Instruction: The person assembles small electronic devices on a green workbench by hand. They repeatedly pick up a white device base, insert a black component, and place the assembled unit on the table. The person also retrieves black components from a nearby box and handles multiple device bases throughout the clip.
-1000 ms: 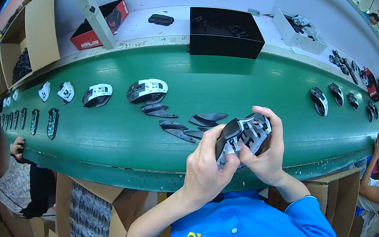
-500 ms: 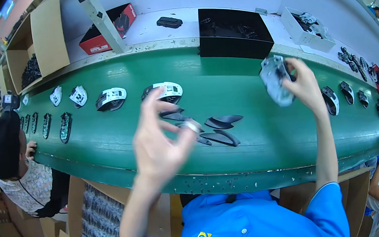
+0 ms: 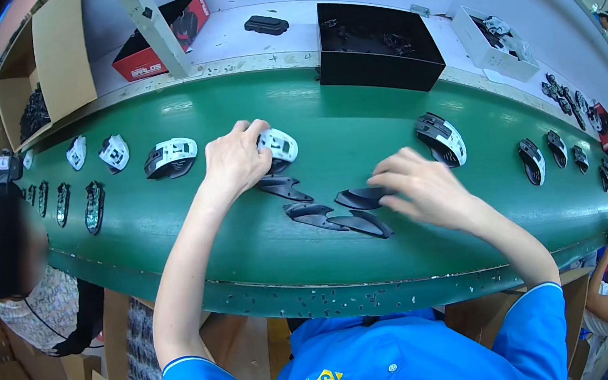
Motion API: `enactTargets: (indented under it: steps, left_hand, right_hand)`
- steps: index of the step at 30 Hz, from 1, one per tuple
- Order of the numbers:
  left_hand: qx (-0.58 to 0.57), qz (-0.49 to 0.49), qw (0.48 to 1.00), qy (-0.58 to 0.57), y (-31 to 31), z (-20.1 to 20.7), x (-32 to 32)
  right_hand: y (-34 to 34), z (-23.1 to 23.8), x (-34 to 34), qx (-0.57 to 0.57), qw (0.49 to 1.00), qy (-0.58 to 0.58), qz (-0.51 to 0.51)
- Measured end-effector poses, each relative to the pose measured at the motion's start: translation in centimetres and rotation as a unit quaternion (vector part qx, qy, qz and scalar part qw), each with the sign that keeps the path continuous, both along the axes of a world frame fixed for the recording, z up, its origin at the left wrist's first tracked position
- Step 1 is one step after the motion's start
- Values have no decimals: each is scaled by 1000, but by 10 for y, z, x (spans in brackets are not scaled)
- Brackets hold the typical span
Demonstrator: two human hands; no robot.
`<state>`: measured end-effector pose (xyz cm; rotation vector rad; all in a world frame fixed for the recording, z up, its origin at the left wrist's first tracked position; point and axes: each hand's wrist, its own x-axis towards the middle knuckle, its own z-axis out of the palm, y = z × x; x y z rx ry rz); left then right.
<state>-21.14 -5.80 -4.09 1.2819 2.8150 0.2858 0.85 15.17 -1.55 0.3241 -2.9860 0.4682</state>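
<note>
My left hand [image 3: 236, 159] is closed on the left end of a white-and-black computer mouse [image 3: 281, 146], which lies on the green conveyor belt [image 3: 250, 252]. The palm hides part of that mouse. In front of it, several dark curved side panels [image 3: 316, 218] lie in a loose group. My right hand [image 3: 422, 187], slightly blurred, reaches over the group's right end. Its thumb and fingers are apart around the tip of one black side panel [image 3: 356, 198]; whether they touch it I cannot tell. Farther right, another black-and-white mouse [image 3: 443, 139] rests on the belt untouched.
More mouse bodies [image 3: 171, 158] and narrow green-and-black parts [image 3: 94, 208] sit along the belt. Behind it stand a black box [image 3: 379, 63], a red box [image 3: 146, 63] and a white box [image 3: 490, 51]. A co-worker [image 3: 11, 262] is at the left, others at the far right.
My right hand has set a mouse down on the belt at the right and moved left to the side panels. My left hand has moved away from the panels to the white-and-black mouse.
</note>
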Motion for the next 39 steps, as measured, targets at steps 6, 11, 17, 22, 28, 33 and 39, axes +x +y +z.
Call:
enactTargets:
  steps: [6, 11, 17, 22, 28, 33, 39]
  left_hand:
    - [101, -43, 994, 16, -10, 13, 9]
    - [33, 191, 981, -4, -8, 7, 20]
    - [85, 161, 983, 38, 12, -26, 9]
    - [389, 171, 840, -337, 7, 2, 15]
    - [462, 4, 708, -534, 6, 55, 122]
    - [439, -40, 660, -608, 3, 57, 156]
    - [391, -95, 614, -678, -4, 71, 168]
  right_hand:
    - [-2, -21, -33, -36, 997, -60, 42]
    - [15, 25, -23, -459, 855, -201, -131]
    - [23, 39, 20, -675, 710, -139, -143]
    - [16, 30, 61, -705, 681, -124, -154]
    - [-11, 46, 73, -697, 711, 28, -91]
    - [-16, 49, 82, -695, 713, 28, -83]
    - [-23, 48, 88, -668, 732, 35, -130]
